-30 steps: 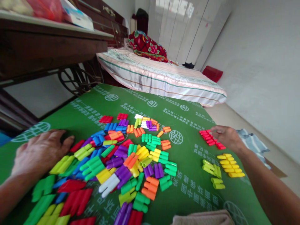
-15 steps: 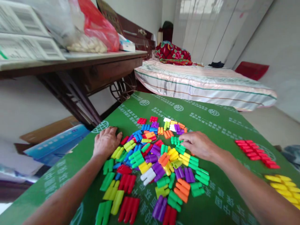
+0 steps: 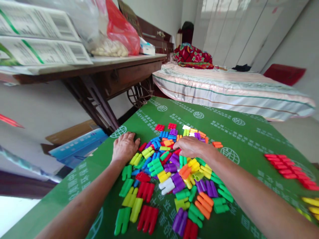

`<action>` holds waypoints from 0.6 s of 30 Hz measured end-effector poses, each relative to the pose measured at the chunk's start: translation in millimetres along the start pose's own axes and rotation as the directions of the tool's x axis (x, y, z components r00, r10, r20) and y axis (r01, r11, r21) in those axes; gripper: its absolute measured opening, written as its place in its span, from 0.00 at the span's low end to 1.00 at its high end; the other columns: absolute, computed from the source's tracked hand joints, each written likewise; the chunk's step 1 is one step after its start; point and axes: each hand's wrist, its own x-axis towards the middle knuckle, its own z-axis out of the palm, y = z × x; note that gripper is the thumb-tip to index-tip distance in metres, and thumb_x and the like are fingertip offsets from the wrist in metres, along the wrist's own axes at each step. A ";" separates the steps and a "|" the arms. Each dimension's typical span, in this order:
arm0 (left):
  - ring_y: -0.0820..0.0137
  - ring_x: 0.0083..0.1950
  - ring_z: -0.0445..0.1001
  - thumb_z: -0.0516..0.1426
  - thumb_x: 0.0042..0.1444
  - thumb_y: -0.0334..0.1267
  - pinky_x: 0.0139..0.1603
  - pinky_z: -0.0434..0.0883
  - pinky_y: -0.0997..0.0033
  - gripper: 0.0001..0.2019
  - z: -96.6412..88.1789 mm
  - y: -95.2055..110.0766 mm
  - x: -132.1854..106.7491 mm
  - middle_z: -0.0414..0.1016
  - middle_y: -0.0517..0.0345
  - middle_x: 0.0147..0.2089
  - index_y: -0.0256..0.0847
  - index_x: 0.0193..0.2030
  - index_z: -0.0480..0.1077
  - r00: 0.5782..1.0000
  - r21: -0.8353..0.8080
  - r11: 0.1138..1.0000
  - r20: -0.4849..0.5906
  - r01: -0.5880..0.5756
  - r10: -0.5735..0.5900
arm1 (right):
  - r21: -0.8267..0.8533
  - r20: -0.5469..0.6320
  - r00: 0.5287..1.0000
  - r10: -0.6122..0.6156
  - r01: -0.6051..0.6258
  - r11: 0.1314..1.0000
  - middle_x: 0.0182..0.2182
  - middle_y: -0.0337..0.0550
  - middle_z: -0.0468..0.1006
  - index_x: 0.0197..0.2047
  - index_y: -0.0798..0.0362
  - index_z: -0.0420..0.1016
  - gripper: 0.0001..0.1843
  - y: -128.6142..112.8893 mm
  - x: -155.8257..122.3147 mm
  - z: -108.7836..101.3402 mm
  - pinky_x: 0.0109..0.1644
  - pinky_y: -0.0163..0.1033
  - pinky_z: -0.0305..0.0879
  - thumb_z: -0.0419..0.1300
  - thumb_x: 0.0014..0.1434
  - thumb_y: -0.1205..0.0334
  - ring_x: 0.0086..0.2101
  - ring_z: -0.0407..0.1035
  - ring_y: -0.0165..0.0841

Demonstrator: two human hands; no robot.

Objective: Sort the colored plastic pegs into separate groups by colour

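A heap of coloured plastic pieces [image 3: 171, 172] in red, green, yellow, blue, purple and orange lies on the green printed table cover [image 3: 239, 132]. My left hand [image 3: 124, 147] rests palm down at the heap's left edge, fingers lying flat on the cover. Over the far middle of the heap is my right hand [image 3: 190, 146], knuckles up and fingers curled down onto the pieces; whatever they pinch is hidden. A sorted row of red pieces [image 3: 289, 166] lies at the right, with yellow pieces [image 3: 311, 204] nearer the right edge.
A dark wooden table [image 3: 99, 71] with papers, a red bag and a clear bag stands at the left. Behind the green cover is a bed [image 3: 229, 86] with a striped sheet and a red floral bundle. Flat boxes lie on the floor at the left.
My right hand has moved from the red row at the right to the far middle of the heap. The view has swung left. My left hand stays at the heap's left edge.
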 end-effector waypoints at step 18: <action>0.53 0.60 0.63 0.43 0.60 0.50 0.59 0.60 0.52 0.25 3.4 3.2 -1.0 0.67 0.44 0.60 0.39 0.56 0.67 1.000 -0.034 0.999 0.002 0.001 -0.001 | -0.147 -0.004 0.993 0.116 -0.116 0.982 0.41 0.50 0.80 0.42 0.55 0.78 0.15 -6.2 -6.0 10.3 0.38 0.34 0.63 0.57 0.53 0.63 0.41 0.73 0.38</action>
